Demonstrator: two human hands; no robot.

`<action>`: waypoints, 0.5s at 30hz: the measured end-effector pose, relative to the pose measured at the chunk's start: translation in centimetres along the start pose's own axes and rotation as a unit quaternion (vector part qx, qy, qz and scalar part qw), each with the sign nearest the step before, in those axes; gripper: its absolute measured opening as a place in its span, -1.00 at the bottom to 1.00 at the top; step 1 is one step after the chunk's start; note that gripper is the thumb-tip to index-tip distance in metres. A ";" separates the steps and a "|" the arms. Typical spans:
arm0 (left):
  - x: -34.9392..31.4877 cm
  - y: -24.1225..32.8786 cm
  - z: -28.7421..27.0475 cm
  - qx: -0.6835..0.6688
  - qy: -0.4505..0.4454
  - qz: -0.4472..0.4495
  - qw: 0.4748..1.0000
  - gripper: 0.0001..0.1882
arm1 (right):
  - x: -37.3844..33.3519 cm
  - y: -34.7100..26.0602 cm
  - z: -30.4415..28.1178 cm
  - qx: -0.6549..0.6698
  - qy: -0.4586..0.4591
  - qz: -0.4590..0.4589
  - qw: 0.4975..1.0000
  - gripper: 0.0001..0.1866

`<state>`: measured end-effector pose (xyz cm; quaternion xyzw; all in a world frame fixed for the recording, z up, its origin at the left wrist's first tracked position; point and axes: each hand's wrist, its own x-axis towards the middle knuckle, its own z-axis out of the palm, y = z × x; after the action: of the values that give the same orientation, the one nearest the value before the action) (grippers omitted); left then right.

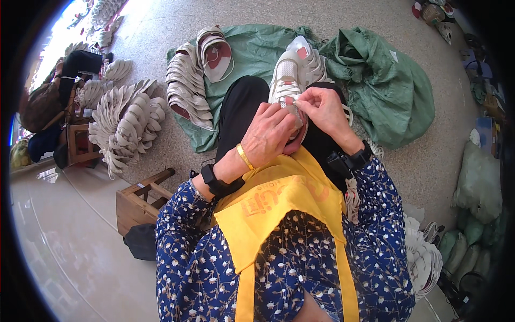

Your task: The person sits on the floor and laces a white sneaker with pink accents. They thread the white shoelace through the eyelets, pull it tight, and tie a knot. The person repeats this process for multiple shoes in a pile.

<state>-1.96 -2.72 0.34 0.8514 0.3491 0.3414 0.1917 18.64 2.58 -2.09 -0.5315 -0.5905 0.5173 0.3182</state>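
Observation:
A white and grey shoe upper with a reddish-pink lining rests between my knees, its toe pointing away from me. My left hand is closed over the throat of the upper, fingers bent around its near left side. On the opposite side, my right hand pinches with thumb and forefinger at the eyelet edge. Whatever lies between those fingertips is too small to make out. Just beyond my right knee, more white uppers are nested together behind the one I hold.
Nested shoe uppers lie at the left on a green woven sheet. A bunched green sack sits to the right. Further left are a heap of uppers and a wooden stool. More uppers lie by my right side.

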 end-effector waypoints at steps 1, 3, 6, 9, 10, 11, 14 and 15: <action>0.0 -0.1 0.0 -0.004 0.008 0.002 1.000 -0.86 | 0.0 -0.2 0.2 0.034 -0.009 0.020 0.999 -0.83; -0.3 -0.2 0.1 -0.011 0.014 -0.002 1.000 -0.85 | -0.3 -0.7 0.6 0.077 0.000 0.052 0.996 -0.84; 0.1 0.1 -0.5 -0.026 0.035 -0.038 0.998 -0.84 | -0.8 -0.9 0.4 0.154 -0.018 0.118 0.981 -0.86; 0.1 -0.6 -0.4 -0.005 0.083 -0.078 0.993 -0.84 | -1.0 -1.2 0.3 0.204 -0.037 0.152 0.966 -0.87; 0.3 -1.1 -0.4 0.009 0.104 -0.089 0.991 -0.84 | -1.0 -1.5 0.4 0.214 -0.040 0.156 0.963 -0.87; 0.6 -1.3 -0.5 -0.005 0.117 -0.098 0.988 -0.84 | -1.0 -1.5 0.4 0.214 -0.039 0.161 0.963 -0.87; 0.9 -2.4 0.4 -0.016 0.113 -0.136 0.984 -0.84 | -1.0 -1.5 0.6 0.218 -0.033 0.173 0.960 -0.86; 0.9 -2.7 0.6 -0.020 0.117 -0.141 0.983 -0.85 | -0.9 -1.6 0.7 0.222 -0.029 0.175 0.959 -0.85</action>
<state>-2.31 -0.31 -1.25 0.7437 0.4788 0.4152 0.2130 17.74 1.66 -0.57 -0.5271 -0.3680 0.6981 0.3153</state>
